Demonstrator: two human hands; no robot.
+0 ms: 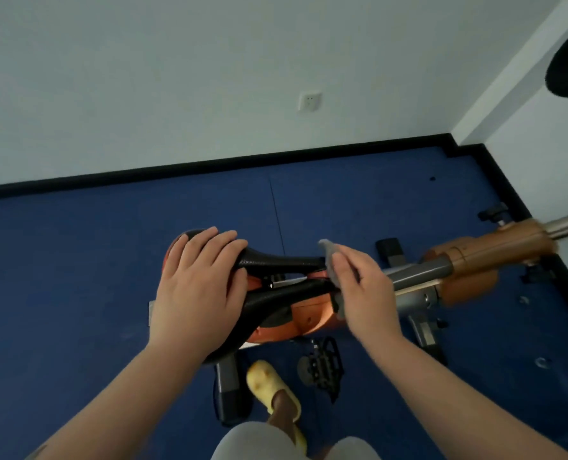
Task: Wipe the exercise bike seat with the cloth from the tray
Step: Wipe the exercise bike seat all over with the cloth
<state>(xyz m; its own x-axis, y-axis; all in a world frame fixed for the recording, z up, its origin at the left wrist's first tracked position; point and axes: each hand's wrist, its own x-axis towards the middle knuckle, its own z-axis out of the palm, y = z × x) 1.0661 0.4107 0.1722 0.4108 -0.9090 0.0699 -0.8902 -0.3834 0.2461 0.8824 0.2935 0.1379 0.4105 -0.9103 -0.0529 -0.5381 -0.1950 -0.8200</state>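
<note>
L hand point(196, 287) flat on seat point(276, 260), fingers spread; R hand point(364, 290) pinches cloth point(330, 260) at nose, center frame. Risk: thin pinch, cloth slips off narrow tip.

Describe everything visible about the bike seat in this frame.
The seat is a black, textured saddle split by a long central cutout, through which orange frame and a metal fitting show. It lies roughly level, wide rear to the left, narrow nose to the right. The left hand rests flat on its rear; the right hand presses a grey cloth against its nose.
</note>
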